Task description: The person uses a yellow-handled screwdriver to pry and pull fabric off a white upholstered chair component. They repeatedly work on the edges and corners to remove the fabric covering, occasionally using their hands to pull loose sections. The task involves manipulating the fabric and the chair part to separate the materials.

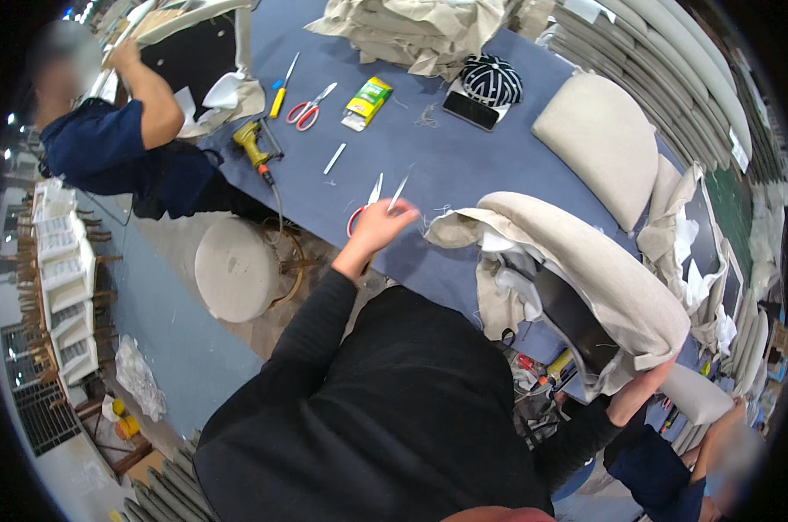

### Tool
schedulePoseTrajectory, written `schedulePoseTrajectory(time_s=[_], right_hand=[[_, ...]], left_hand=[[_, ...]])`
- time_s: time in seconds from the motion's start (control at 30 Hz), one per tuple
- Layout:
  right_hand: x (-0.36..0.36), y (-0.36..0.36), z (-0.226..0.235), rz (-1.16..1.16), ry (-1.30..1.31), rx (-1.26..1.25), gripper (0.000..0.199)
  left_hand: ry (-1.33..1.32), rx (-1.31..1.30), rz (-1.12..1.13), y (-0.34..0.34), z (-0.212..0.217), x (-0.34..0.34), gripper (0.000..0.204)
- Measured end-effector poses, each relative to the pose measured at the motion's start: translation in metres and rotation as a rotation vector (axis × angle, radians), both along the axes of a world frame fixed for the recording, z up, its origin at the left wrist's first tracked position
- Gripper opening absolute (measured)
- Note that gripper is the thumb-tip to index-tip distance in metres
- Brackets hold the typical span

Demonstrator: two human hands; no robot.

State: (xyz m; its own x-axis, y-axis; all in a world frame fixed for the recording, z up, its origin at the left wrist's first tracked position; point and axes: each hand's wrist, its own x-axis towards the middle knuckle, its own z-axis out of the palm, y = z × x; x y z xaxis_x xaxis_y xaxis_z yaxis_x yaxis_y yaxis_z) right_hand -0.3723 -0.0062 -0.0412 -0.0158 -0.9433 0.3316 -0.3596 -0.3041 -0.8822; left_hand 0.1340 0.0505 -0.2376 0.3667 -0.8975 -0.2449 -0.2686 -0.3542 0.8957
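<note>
Item 1: your left hand (378,228) is closing its fingers on the red-handled scissors (370,202) at the near edge of the blue table (464,165), blades pointing away across the table. Item 2: your right hand (642,391) is gripping the lower rim of the beige upholstered seat shell (585,270), apparently steadying it on that table's near-right edge; its fingers are partly hidden.

Left arm outstretched, left hand (378,228) fingers curled, right hand (639,393) gripping, forearm raised
</note>
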Motion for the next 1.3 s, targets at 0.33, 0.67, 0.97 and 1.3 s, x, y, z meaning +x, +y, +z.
schedulePoseTrajectory(time_s=[0.33,0.67,0.97,1.3], right_hand=[[0.094,0.025,0.073,-0.037,0.410,0.001,0.072],[0.133,-0.036,0.061,0.150,0.412,0.044,0.069],[0.101,-0.159,0.022,-0.045,0.322,0.132,0.057],[0.128,-0.124,0.039,-0.017,0.357,0.062,0.063]], left_hand=[[0.264,0.261,0.073,0.031,-0.055,-0.004,0.022],[0.285,-0.053,0.118,-0.088,0.041,-0.002,0.021],[0.022,-0.125,0.011,-0.139,-0.021,-0.078,0.033],[0.474,-0.089,0.243,-0.174,-0.036,-0.120,0.027]])
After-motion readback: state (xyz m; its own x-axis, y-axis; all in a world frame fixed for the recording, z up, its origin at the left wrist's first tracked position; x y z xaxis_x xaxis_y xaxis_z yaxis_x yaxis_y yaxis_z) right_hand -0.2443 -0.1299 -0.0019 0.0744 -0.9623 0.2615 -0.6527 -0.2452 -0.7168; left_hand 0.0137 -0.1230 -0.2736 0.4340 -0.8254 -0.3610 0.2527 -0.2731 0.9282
